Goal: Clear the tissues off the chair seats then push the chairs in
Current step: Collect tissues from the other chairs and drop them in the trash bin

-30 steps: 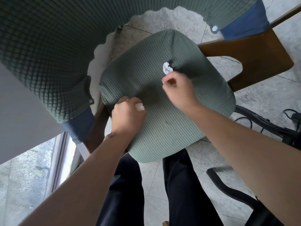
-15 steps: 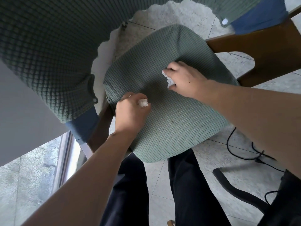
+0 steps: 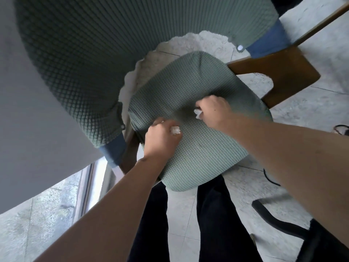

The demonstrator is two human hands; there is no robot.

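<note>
A tall chair back (image 3: 79,53) in green waffle-knit cover fills the upper left, curving over the scene. Below it the chair seat (image 3: 204,146), wearing the same green cover, sits over a pale tiled floor (image 3: 309,114), with the brown wooden chair frame (image 3: 279,72) showing at the seat's far right side. The person's dark trouser legs (image 3: 217,224) stand just at the seat's near edge. A black chair base (image 3: 279,222) lies on the floor at lower right.

Both bare forearms reach down onto the seat. The left hand (image 3: 160,138) rests on the seat's left part, fingers curled round a crumpled white tissue (image 3: 175,130) that peeks out beside the thumb. The right hand (image 3: 215,110) is near the seat's middle, fingers curled and pinching a second tissue wad (image 3: 198,113), which touches the cushion.
</note>
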